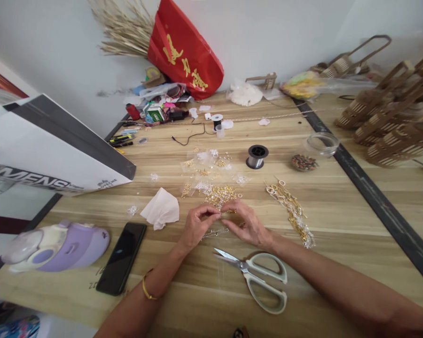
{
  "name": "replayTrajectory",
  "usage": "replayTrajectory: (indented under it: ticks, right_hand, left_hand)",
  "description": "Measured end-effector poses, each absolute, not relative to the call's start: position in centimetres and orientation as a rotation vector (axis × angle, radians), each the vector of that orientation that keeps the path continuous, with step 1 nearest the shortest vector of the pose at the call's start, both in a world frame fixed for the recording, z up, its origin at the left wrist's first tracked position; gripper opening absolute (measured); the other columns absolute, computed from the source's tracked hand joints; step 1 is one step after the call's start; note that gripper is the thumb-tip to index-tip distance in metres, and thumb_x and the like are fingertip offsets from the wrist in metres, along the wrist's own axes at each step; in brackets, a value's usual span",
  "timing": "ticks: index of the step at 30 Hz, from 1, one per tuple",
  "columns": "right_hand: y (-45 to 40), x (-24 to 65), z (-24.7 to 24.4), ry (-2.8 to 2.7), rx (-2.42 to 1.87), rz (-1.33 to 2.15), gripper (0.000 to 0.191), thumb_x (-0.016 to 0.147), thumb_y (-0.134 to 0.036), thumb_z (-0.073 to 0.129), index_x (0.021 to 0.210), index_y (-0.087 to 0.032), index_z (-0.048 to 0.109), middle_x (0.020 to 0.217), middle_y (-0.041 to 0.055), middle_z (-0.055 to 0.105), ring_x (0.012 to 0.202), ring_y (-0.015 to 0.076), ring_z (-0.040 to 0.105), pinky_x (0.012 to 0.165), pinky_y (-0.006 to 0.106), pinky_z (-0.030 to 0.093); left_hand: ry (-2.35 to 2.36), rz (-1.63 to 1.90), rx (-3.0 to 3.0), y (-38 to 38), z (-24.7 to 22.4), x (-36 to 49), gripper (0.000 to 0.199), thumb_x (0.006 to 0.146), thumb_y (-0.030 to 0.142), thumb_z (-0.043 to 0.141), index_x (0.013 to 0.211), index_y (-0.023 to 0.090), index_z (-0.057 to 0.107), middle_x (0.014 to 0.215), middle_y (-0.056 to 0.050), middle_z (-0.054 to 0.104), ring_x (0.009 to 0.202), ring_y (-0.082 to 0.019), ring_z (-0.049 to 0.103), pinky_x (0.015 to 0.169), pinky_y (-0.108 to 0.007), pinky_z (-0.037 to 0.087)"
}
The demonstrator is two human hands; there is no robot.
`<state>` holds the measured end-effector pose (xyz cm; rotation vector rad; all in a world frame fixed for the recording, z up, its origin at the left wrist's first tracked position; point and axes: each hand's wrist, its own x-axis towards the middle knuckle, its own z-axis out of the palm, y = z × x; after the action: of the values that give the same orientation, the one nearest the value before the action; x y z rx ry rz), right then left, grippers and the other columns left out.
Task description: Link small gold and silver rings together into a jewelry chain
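My left hand (196,227) is closed, thumb and forefinger pinched together; whatever sits between the tips is too small to make out. Facing it, my right hand (246,224) has its thumb and forefinger apart, with the forefinger tip close to the left fingertips. Just beyond both hands lies a loose pile of small gold and silver beads or charms (222,195). A thin silver chain (216,232) lies below the fingers, partly hidden. Scissors with pale handles (264,279), blades slightly apart, rest on the wooden table (197,300) nearer to me.
Gold and silver chains (292,211) lie to the right, near a clear jar of beads (305,162). A wire spool (257,156) stands beyond the pile. On the left are a tissue (161,209), a phone (121,258), a purple bottle (66,246) and a large box (66,150).
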<state>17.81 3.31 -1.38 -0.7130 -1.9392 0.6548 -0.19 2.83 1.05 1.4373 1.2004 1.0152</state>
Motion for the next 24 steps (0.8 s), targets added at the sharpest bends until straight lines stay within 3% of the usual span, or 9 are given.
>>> replayTrajectory:
  ticks: [3, 7, 19, 24]
  right_hand:
    - [3.47, 17.71, -1.64, -1.95, -0.711, 0.651, 0.008, 0.089, -0.018, 0.051, 0.096, -0.02, 0.055, 0.086, 0.0056, 0.063, 0.081, 0.0174, 0.058, 0.073, 0.034, 0.049]
    - [3.46, 17.79, -1.71, -1.952, -0.743, 0.585, 0.009, 0.087, -0.016, 0.05, 0.094, -0.019, 0.054, 0.082, 0.0055, 0.061, 0.076, 0.0178, 0.056, 0.069, 0.033, 0.047]
    - [3.1, 18.21, -1.08, -1.834, -0.799, 0.679, 0.017, 0.086, -0.019, 0.047, 0.102, -0.02, 0.05, 0.094, 0.0082, 0.057, 0.092, 0.0215, 0.055, 0.081, 0.04, 0.048]
    - [3.34, 18.03, -1.38, -1.888, -0.751, 0.681, 0.021, 0.085, -0.023, 0.059, 0.105, -0.02, 0.053, 0.096, 0.0078, 0.061, 0.093, 0.0208, 0.058, 0.082, 0.038, 0.048]
  left_hand:
    - [1.213, 0.987, 1.447, 2.74, 1.09, -0.17, 0.011, 0.072, 0.026, 0.07, 0.072, 0.015, 0.071, 0.076, -0.005, 0.068, 0.074, -0.017, 0.06, 0.071, -0.025, 0.046]
    - [1.224, 0.987, 1.414, 2.74, 1.42, -0.13, 0.012, 0.071, 0.027, 0.07, 0.071, 0.015, 0.07, 0.073, -0.004, 0.067, 0.071, -0.016, 0.058, 0.068, -0.024, 0.045]
    - [1.223, 1.016, 1.374, 2.94, 1.28, -0.16, 0.011, 0.07, 0.027, 0.071, 0.07, 0.016, 0.069, 0.07, -0.002, 0.067, 0.069, -0.015, 0.058, 0.068, -0.024, 0.044]
    - [1.217, 1.009, 1.399, 2.92, 1.2, -0.16, 0.01, 0.072, 0.026, 0.069, 0.072, 0.016, 0.069, 0.072, -0.003, 0.067, 0.071, -0.015, 0.058, 0.069, -0.024, 0.044]
